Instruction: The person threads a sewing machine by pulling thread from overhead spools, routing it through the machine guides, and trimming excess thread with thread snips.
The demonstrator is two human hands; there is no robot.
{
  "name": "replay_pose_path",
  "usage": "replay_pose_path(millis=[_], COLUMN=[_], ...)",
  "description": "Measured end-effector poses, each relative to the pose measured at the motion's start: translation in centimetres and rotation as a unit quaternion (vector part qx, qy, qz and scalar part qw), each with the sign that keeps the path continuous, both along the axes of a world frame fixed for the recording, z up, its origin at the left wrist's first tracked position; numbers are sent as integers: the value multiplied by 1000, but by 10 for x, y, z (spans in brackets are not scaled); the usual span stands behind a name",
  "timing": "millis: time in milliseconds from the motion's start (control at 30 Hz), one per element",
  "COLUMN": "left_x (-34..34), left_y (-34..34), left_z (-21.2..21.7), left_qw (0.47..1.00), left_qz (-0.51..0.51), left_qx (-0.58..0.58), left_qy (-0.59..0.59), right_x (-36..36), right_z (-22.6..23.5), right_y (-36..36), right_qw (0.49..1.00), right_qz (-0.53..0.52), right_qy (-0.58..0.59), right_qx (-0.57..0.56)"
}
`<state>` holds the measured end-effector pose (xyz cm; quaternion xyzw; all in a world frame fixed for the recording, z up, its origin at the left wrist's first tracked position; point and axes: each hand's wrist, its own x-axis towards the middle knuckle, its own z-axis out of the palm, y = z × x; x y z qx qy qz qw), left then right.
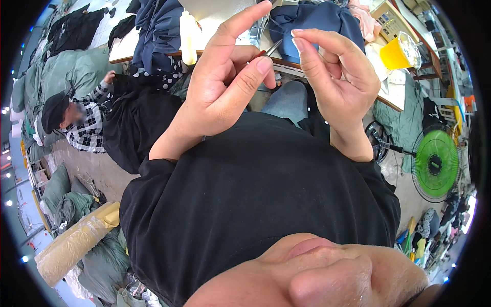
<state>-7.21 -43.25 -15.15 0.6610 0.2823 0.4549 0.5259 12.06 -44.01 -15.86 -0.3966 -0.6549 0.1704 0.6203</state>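
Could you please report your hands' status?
Left hand: holding pointed tool. Right hand: pinching pose, grip unclear. Blue cloth: beyond both hands. Yellow drink: to the right, clear of hands.

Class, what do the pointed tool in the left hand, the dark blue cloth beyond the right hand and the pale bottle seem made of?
Pointed tool: probably metal, smooth, since its silvery tip shines; its red part's material is unclear.
Dark blue cloth: matte fabric, shown by soft folds; fibre uncertain.
Pale bottle: likely plastic, smooth, from its moulded, narrow-topped shape.
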Motion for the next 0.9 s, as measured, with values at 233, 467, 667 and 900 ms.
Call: replay_pose_path(millis=[233,467,667,900], left_x=[-6,-1,7,-4], left_y=[14,9,22,27], left_z=[-7,-10,-21,6], left_qw=[994,996,980,969], left_qz=[-98,37,26,67], left_qx=[47,77,179,170], left_qy=[-18,-7,-79,-167], right_x=[2,3,10,4], right_z=[0,1,-10,14], right_y=[0,-2,23,63], right_qw=[997,998,997,920], right_qz=[4,0,72,206], right_qy=[-69,-57,8,334], right_qx=[29,-36,39,-1])
